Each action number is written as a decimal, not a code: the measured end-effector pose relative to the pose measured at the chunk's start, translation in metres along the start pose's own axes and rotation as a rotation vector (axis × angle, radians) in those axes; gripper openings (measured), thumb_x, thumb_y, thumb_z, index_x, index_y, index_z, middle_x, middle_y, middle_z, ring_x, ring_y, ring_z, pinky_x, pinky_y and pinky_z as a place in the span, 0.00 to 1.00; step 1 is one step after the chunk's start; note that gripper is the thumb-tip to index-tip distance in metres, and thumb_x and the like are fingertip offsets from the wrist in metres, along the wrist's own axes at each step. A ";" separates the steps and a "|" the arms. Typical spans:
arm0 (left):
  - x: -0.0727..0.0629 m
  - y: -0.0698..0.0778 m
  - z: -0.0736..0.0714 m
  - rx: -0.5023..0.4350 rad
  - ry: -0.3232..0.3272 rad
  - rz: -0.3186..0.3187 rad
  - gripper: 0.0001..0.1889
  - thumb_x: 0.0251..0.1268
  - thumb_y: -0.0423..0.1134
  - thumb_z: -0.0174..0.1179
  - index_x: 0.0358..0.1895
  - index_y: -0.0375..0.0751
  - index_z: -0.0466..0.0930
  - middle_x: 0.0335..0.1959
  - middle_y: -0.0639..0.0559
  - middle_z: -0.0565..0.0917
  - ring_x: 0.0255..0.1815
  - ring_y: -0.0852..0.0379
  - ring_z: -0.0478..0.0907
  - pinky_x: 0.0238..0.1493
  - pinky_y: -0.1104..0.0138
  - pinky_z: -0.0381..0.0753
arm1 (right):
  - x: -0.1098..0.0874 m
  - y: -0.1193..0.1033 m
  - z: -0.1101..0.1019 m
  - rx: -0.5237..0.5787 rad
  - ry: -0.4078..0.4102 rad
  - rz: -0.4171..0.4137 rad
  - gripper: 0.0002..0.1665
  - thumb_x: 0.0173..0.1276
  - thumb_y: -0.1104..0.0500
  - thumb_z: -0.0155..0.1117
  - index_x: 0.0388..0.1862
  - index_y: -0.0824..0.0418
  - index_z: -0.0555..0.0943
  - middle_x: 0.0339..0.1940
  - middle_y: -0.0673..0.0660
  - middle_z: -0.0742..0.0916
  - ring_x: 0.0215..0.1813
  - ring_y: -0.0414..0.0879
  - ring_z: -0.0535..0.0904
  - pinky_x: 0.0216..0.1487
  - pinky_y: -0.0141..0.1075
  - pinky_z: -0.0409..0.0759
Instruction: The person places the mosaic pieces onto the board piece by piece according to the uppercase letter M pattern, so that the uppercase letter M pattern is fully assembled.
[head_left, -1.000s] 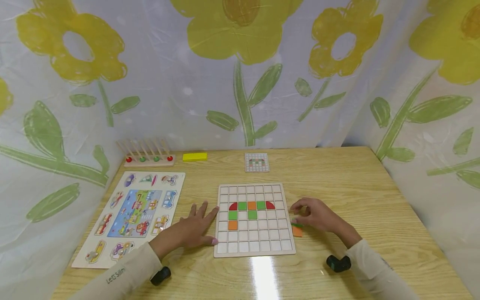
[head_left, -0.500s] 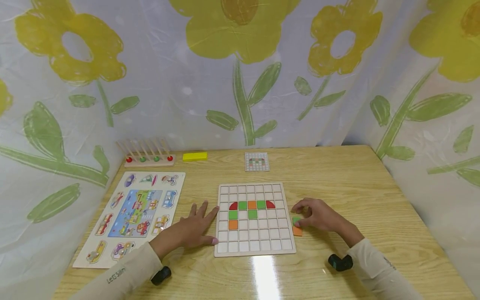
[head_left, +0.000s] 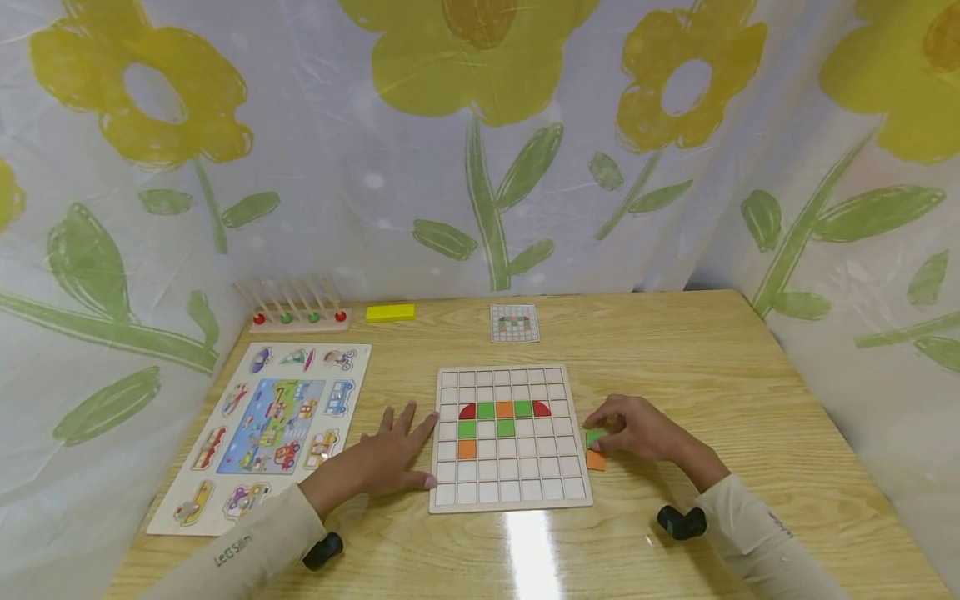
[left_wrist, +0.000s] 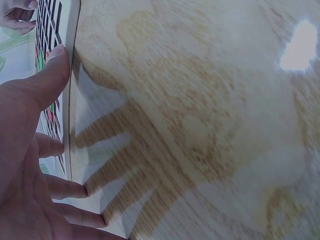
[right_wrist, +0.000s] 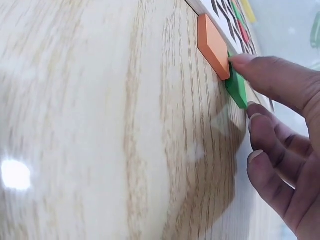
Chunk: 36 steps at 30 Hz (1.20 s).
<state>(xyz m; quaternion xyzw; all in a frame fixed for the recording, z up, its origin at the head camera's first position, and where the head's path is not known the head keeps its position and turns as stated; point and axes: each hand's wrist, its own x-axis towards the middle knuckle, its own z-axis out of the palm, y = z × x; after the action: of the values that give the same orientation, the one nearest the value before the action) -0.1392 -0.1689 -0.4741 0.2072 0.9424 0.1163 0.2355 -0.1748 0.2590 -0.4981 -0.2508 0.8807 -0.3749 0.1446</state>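
A wooden grid board point(head_left: 510, 483) lies in front of me, with green, orange and red pieces set in some cells. My left hand point(head_left: 390, 454) lies spread beside its left edge; in the left wrist view the thumb point(left_wrist: 52, 70) touches the board's rim. To the right of the board, my right hand point(head_left: 633, 429) holds a green square tile point(head_left: 595, 437) at the table top, thumb and fingertips at its edges. In the right wrist view the green tile point(right_wrist: 237, 90) is partly behind the thumb. An orange tile point(head_left: 596, 461) sits against its near side.
A small pattern card point(head_left: 514, 323) lies behind the board. At left are a vehicle puzzle board point(head_left: 348, 433), a peg rack point(head_left: 300, 327) with red and green beads, and a yellow block point(head_left: 390, 313). A flowered curtain point(head_left: 337, 208) borders the table.
The green tile, seen nearly edge-on a second ago, now shows its flat face beyond the orange tile. The right hand has barely shifted; the left hand stays in place.
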 end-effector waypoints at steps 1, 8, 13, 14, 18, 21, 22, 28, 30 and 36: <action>0.000 0.000 0.000 0.002 0.000 -0.001 0.51 0.63 0.65 0.62 0.82 0.49 0.47 0.81 0.30 0.44 0.77 0.19 0.43 0.56 0.22 0.62 | 0.000 0.001 0.000 -0.001 -0.002 0.001 0.17 0.61 0.55 0.77 0.48 0.59 0.89 0.43 0.54 0.86 0.37 0.41 0.73 0.38 0.30 0.74; 0.001 0.000 0.000 0.015 0.004 0.001 0.51 0.63 0.65 0.62 0.82 0.49 0.47 0.81 0.30 0.44 0.77 0.19 0.44 0.57 0.23 0.63 | 0.003 0.004 0.000 -0.007 -0.015 0.007 0.18 0.61 0.55 0.77 0.48 0.60 0.89 0.41 0.54 0.84 0.38 0.43 0.73 0.38 0.30 0.73; 0.000 0.000 0.000 0.010 0.001 -0.001 0.51 0.63 0.65 0.62 0.82 0.49 0.47 0.81 0.30 0.44 0.77 0.19 0.43 0.57 0.23 0.63 | 0.003 0.002 0.001 -0.009 -0.013 0.018 0.17 0.61 0.56 0.77 0.47 0.60 0.89 0.42 0.54 0.84 0.39 0.44 0.73 0.39 0.30 0.73; 0.000 0.000 0.000 0.010 0.000 -0.002 0.51 0.63 0.65 0.62 0.82 0.49 0.47 0.81 0.30 0.44 0.77 0.19 0.43 0.57 0.23 0.62 | 0.003 0.002 0.001 -0.013 -0.013 0.022 0.16 0.61 0.56 0.77 0.47 0.59 0.89 0.42 0.54 0.84 0.39 0.44 0.73 0.39 0.30 0.73; 0.000 0.000 0.001 0.010 0.001 -0.006 0.51 0.63 0.65 0.62 0.82 0.49 0.47 0.81 0.30 0.44 0.77 0.19 0.43 0.57 0.23 0.62 | 0.003 0.002 0.003 -0.014 -0.018 0.015 0.13 0.62 0.55 0.76 0.44 0.57 0.87 0.42 0.52 0.84 0.41 0.43 0.75 0.42 0.30 0.75; 0.000 -0.001 0.001 0.007 0.001 -0.007 0.51 0.63 0.65 0.62 0.82 0.49 0.47 0.81 0.30 0.44 0.77 0.19 0.43 0.57 0.23 0.61 | 0.004 0.003 0.005 0.008 -0.027 0.003 0.12 0.63 0.56 0.75 0.42 0.56 0.83 0.39 0.51 0.83 0.40 0.42 0.75 0.40 0.30 0.77; 0.000 -0.001 0.001 0.005 0.000 -0.007 0.51 0.63 0.65 0.62 0.82 0.49 0.47 0.81 0.30 0.44 0.77 0.19 0.43 0.57 0.23 0.61 | 0.005 0.003 0.006 0.018 -0.031 -0.001 0.12 0.63 0.57 0.75 0.41 0.56 0.82 0.38 0.51 0.83 0.39 0.41 0.75 0.39 0.30 0.77; -0.001 0.000 0.000 0.001 0.001 -0.004 0.50 0.64 0.64 0.62 0.82 0.49 0.47 0.81 0.30 0.44 0.77 0.19 0.43 0.57 0.23 0.61 | 0.006 0.003 0.007 0.021 -0.047 -0.025 0.11 0.66 0.58 0.73 0.42 0.56 0.80 0.33 0.48 0.82 0.35 0.38 0.75 0.37 0.30 0.76; -0.001 0.001 -0.001 0.003 0.001 -0.004 0.50 0.64 0.64 0.62 0.82 0.49 0.47 0.81 0.30 0.44 0.77 0.19 0.43 0.57 0.23 0.61 | 0.006 0.002 0.008 0.018 -0.049 -0.025 0.10 0.67 0.57 0.72 0.43 0.56 0.80 0.34 0.48 0.83 0.36 0.38 0.76 0.37 0.31 0.77; -0.001 0.003 -0.003 0.002 0.000 -0.004 0.50 0.64 0.63 0.63 0.82 0.48 0.48 0.81 0.29 0.45 0.77 0.19 0.43 0.57 0.23 0.61 | 0.006 -0.004 0.007 0.011 -0.035 0.007 0.13 0.68 0.57 0.70 0.50 0.54 0.81 0.36 0.50 0.83 0.35 0.41 0.76 0.37 0.32 0.76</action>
<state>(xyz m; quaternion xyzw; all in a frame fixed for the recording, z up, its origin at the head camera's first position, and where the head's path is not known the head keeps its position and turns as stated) -0.1382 -0.1671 -0.4704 0.2053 0.9429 0.1149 0.2357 -0.1757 0.2490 -0.5009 -0.2536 0.8769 -0.3747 0.1624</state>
